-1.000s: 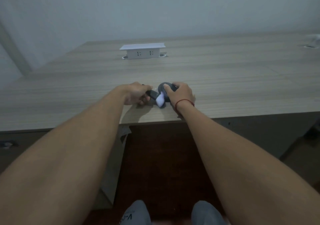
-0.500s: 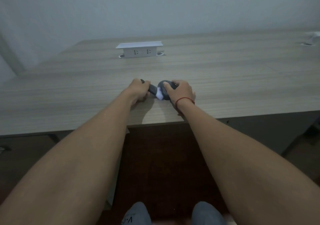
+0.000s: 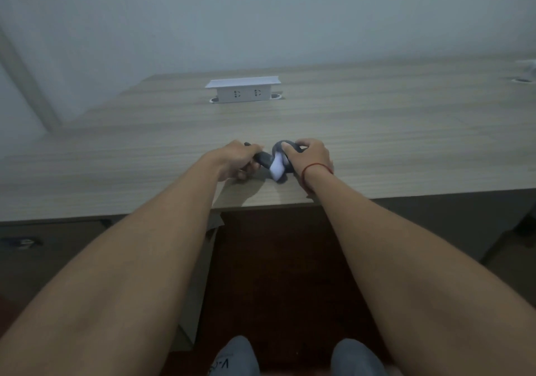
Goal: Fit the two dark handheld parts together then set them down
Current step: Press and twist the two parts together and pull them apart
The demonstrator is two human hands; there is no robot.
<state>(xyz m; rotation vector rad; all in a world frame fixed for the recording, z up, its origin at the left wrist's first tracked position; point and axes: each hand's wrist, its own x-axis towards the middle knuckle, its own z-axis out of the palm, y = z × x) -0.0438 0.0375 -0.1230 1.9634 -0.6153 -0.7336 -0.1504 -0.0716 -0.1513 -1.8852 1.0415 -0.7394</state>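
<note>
Our left hand (image 3: 237,159) is closed around the dark elongated handle part (image 3: 262,158); our right hand (image 3: 311,158) is wrapped over the dark rounded part with a white face (image 3: 280,166), low over the wood-grain desk (image 3: 377,143) near its front edge. We should line up the axes and push straight; the joint seems partly seated. No legible markings on either part.

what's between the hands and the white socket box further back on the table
Nothing: the head view shows only bare table between the hands, left hand and right hand, gripping the dark parts, and the white socket box.
</note>
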